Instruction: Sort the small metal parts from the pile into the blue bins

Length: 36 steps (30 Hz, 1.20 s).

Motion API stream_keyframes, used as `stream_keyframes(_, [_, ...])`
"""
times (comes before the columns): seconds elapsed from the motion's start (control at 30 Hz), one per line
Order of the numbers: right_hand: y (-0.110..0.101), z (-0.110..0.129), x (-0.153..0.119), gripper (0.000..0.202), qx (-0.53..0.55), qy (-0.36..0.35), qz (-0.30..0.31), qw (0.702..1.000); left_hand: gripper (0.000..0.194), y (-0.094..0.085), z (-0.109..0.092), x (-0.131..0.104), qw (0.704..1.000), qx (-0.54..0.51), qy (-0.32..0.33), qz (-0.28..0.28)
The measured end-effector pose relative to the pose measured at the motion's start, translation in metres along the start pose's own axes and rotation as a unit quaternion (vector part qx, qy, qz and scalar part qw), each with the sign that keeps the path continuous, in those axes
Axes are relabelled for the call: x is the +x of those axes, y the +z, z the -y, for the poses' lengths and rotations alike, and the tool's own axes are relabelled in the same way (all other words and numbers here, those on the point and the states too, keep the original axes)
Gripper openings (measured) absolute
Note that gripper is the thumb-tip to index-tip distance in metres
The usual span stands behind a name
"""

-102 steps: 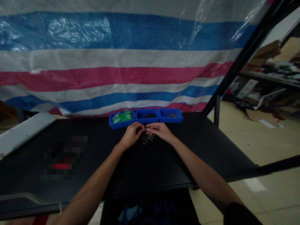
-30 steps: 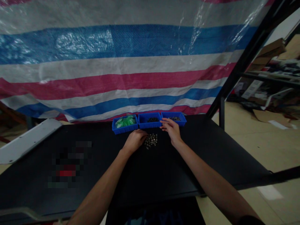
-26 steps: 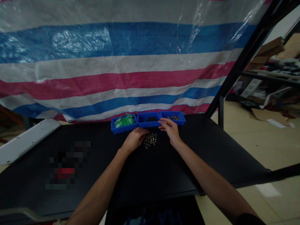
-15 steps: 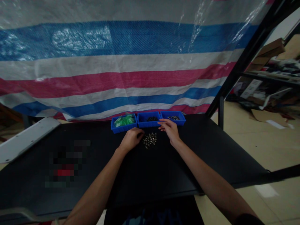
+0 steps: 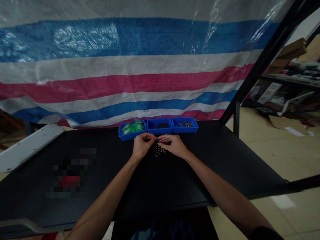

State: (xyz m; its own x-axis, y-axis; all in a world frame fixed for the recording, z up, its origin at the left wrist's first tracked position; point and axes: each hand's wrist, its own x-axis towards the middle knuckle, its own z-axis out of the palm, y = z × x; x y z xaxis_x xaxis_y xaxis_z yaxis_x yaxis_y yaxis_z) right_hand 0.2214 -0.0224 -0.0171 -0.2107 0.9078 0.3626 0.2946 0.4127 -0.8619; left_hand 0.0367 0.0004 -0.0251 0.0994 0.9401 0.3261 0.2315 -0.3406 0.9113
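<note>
My left hand (image 5: 144, 144) and my right hand (image 5: 173, 144) meet fingertip to fingertip above a loose pile of small shiny metal pieces (image 5: 158, 152) on the black table. Both hands are closed in a pinch. Whatever sits between the fingertips is too small to make out. Just behind the hands stand three blue bins in a row. The left bin (image 5: 132, 136) holds green and clear plastic bags (image 5: 135, 127). In the middle bin (image 5: 153, 126) lie small dark pieces (image 5: 162, 125), and the right bin (image 5: 192, 129) contains small shiny metal pieces (image 5: 185, 124).
A striped plastic sheet (image 5: 130, 83) hangs behind the black table (image 5: 175, 190). On the left lies a long white panel (image 5: 30, 146), with a pixelated patch in front of it. A black metal frame (image 5: 236, 120) rises at the right, with cardboard and shelving beyond.
My right hand has moved left and down from beside the right bin to meet my left hand. My left hand has shifted slightly right, and its fingers now pinch over the pile.
</note>
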Motion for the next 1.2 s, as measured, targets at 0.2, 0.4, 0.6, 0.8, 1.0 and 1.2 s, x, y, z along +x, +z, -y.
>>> stream_keyframes(0.2, [0.003, 0.0, 0.002, 0.021, 0.104, 0.058, -0.021, 0.993, 0.021, -0.007, -0.004, 0.002, 0.996, 0.004, 0.006, 0.089])
stream_keyframes(0.4, [-0.007, -0.014, 0.012, 0.03, 0.162, 0.09, -0.224, 0.957, 0.01, -0.024, -0.008, 0.001, 0.945, 0.224, 0.119, 0.208])
stream_keyframes(0.6, [-0.025, -0.028, 0.017, 0.036, 0.13, 0.054, -0.361, 0.922, 0.007, -0.025, -0.008, 0.002, 0.927, 0.274, 0.121, 0.227])
stream_keyframes(0.8, [-0.023, -0.023, 0.016, 0.034, 0.129, 0.074, -0.318, 0.936, 0.007, -0.027, -0.01, 0.002, 0.919, 0.291, 0.139, 0.226])
stream_keyframes(1.0, [-0.019, -0.016, 0.013, 0.028, 0.129, 0.083, -0.285, 0.946, 0.008, -0.03, -0.006, 0.004, 0.922, 0.292, 0.145, 0.209])
stream_keyframes(1.2, [-0.016, -0.008, 0.01, 0.025, 0.124, 0.074, -0.089, 0.986, 0.012, -0.024, -0.013, 0.003, 0.971, 0.147, 0.127, 0.141])
